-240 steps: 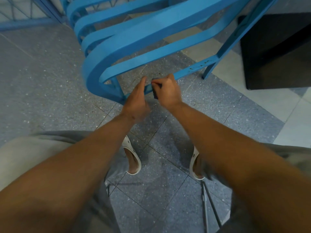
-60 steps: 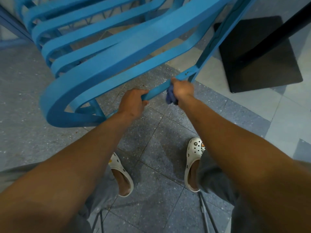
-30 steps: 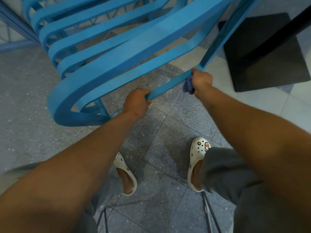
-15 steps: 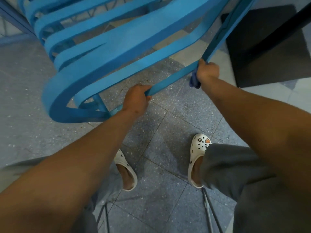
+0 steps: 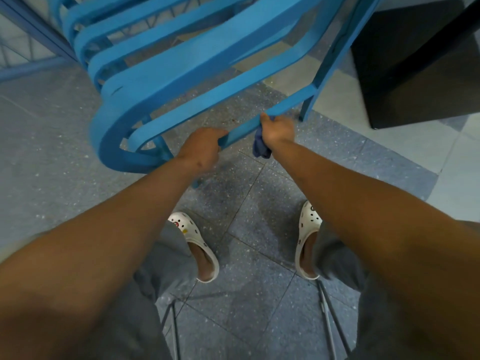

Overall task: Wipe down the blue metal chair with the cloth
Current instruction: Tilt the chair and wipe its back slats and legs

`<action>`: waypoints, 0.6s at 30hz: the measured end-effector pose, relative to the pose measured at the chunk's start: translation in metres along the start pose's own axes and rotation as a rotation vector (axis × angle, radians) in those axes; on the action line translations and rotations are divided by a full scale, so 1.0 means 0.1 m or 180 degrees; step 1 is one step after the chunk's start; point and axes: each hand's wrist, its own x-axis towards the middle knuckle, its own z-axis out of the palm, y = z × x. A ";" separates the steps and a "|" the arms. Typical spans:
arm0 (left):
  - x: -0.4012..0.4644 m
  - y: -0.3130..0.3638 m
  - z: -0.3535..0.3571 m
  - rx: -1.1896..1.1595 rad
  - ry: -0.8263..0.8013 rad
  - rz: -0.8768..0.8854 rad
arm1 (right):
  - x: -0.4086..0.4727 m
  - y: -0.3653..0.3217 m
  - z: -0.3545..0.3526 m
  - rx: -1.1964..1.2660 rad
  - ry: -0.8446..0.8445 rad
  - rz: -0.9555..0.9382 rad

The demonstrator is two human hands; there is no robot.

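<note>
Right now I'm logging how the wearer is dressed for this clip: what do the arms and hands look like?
Both forearms are bare, no sleeves in view. The left hand and right hand wear no gloves; no rings, watch or bands are visible. Below are grey trousers and white perforated clogs with small charms.

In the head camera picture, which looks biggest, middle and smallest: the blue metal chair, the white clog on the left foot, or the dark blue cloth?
1. Blue metal chair, clearly largest.
2. White clog on the left foot.
3. Dark blue cloth, partly hidden in the right hand, so it may be bigger.
</note>
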 end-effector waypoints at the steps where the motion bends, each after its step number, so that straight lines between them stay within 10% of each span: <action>1: -0.04 -0.03 -0.02 0.0018 -0.0011 -0.0021 | -0.01 -0.02 -0.04 -0.0042 -0.0133 0.0004; 18: -0.09 -0.15 0.15 0.0382 0.0210 0.0019 | -0.18 0.08 0.03 -0.0029 -0.0478 0.0160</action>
